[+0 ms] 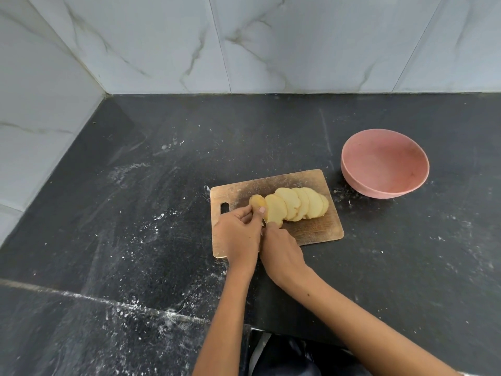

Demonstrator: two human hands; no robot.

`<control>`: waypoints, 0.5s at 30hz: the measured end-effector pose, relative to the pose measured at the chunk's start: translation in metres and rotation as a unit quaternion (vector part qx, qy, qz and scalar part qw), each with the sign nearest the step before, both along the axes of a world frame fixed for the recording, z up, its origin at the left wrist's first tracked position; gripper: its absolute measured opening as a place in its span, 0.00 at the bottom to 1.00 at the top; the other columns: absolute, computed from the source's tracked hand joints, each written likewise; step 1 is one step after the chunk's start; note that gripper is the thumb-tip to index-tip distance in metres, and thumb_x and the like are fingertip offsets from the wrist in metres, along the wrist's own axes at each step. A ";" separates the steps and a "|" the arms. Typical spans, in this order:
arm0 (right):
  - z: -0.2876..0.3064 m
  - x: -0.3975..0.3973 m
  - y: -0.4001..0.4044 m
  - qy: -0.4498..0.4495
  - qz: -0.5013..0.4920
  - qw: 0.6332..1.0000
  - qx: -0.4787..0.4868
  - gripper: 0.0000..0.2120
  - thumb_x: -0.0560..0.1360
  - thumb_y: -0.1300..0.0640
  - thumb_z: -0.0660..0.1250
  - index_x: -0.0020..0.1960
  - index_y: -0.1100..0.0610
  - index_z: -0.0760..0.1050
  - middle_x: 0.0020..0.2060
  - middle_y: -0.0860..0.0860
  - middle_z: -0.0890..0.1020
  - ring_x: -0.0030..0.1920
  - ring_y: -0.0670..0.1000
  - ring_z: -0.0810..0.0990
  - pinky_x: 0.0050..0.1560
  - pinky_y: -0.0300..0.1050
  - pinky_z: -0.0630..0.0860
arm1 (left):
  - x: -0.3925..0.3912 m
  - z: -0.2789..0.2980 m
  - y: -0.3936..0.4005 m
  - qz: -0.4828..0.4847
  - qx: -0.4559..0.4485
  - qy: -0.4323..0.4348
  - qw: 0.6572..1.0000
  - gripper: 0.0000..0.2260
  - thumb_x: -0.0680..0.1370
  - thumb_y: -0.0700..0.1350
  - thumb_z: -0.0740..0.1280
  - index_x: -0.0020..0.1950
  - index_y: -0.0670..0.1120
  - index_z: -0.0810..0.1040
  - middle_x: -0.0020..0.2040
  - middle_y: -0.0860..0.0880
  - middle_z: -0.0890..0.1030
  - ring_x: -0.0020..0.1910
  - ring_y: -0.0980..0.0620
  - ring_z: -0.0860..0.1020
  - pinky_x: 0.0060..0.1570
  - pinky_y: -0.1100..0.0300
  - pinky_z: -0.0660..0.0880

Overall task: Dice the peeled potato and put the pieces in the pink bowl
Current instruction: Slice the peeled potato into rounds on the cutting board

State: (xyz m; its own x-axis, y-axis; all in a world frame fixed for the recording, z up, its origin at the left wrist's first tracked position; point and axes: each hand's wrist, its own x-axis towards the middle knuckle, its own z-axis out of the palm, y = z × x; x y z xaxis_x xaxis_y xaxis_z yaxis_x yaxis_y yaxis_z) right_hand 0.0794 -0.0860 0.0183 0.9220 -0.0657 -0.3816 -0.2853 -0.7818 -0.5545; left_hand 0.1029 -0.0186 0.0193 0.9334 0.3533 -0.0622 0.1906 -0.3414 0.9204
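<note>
Dark counter (379, 253), dusty. Potato (291, 206) lay sliced on board (320, 232); bowl (385, 164) empty. Left hand (237, 236) pinched end piece (257, 203); right hand (282, 253) curled, knife mostly hidden. Slices likely wet, stiff, slippery: hold edges.

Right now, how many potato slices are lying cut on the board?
5 slices can be told apart, overlapping in a row on the cutting board, right of the uncut end piece that the left hand holds. Others may hide beneath.

Kitchen, indicated by black stone countertop (379, 267), marble-patterned wall tiles (162, 44), wooden cutting board (320, 229), sliced potato (295, 203).
</note>
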 end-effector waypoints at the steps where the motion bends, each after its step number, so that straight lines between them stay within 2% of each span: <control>1: 0.002 0.004 -0.001 -0.002 0.005 1.000 0.016 0.10 0.82 0.56 0.55 0.59 0.58 0.70 0.53 0.55 0.78 0.55 0.57 0.77 0.44 0.46 0.68 | 0.001 0.001 -0.002 -0.012 0.028 -0.001 1.000 0.05 0.73 0.41 0.73 0.47 0.40 0.84 0.35 0.52 0.83 0.35 0.61 0.82 0.33 0.66 0.78; 3: 0.005 0.008 -0.002 -0.009 0.019 0.999 0.043 0.10 0.81 0.56 0.57 0.59 0.57 0.72 0.52 0.53 0.79 0.54 0.55 0.78 0.44 0.44 0.68 | 0.003 0.001 -0.006 -0.028 0.086 0.003 0.996 0.07 0.75 0.42 0.71 0.43 0.38 0.83 0.37 0.45 0.84 0.38 0.50 0.83 0.39 0.52 0.80; 6: 0.001 -0.003 -0.005 0.017 0.017 0.999 0.028 0.10 0.81 0.56 0.57 0.61 0.57 0.69 0.54 0.54 0.78 0.56 0.56 0.76 0.46 0.46 0.70 | 0.003 -0.002 -0.008 -0.034 0.095 0.008 0.995 0.07 0.76 0.42 0.69 0.41 0.40 0.82 0.37 0.43 0.83 0.37 0.46 0.82 0.38 0.46 0.79; 10: -0.011 -0.025 -0.010 0.049 0.021 0.998 -0.026 0.08 0.82 0.58 0.53 0.58 0.58 0.67 0.55 0.57 0.77 0.57 0.59 0.76 0.45 0.48 0.67 | 0.002 -0.003 -0.004 -0.027 0.090 -0.004 0.996 0.09 0.75 0.41 0.72 0.51 0.37 0.83 0.46 0.44 0.85 0.46 0.52 0.83 0.44 0.55 0.81; 11: -0.012 -0.027 -0.013 0.046 0.024 0.998 -0.030 0.08 0.82 0.58 0.53 0.58 0.58 0.67 0.55 0.58 0.77 0.57 0.59 0.76 0.44 0.48 0.66 | 0.002 -0.002 -0.002 -0.030 0.088 -0.012 0.996 0.09 0.74 0.40 0.72 0.52 0.37 0.83 0.46 0.45 0.85 0.45 0.55 0.83 0.43 0.61 0.80; 13: -0.012 -0.030 -0.024 0.050 0.031 0.998 -0.031 0.10 0.83 0.55 0.51 0.57 0.58 0.67 0.54 0.58 0.78 0.56 0.61 0.76 0.44 0.48 0.66 | 0.000 -0.001 0.002 -0.035 0.091 -0.025 0.995 0.09 0.75 0.40 0.72 0.53 0.39 0.83 0.45 0.47 0.85 0.39 0.66 0.79 0.39 0.74 0.74; 15: -0.011 -0.032 -0.036 0.059 0.041 0.997 -0.025 0.13 0.83 0.52 0.49 0.56 0.59 0.68 0.53 0.59 0.78 0.55 0.62 0.76 0.44 0.48 0.67 | -0.003 -0.002 0.007 -0.046 0.087 -0.039 0.994 0.09 0.76 0.40 0.70 0.55 0.41 0.83 0.45 0.51 0.84 0.37 0.71 0.77 0.38 0.77 0.72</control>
State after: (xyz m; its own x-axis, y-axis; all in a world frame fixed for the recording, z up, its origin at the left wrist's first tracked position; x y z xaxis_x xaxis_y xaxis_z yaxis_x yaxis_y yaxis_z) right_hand 0.0477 -0.1218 0.0071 0.8740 -0.0131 -0.4857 -0.2795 -0.8313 -0.4804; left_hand 0.1003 -0.0119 0.0177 0.9619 0.2651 0.0664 0.0815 -0.5099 0.8564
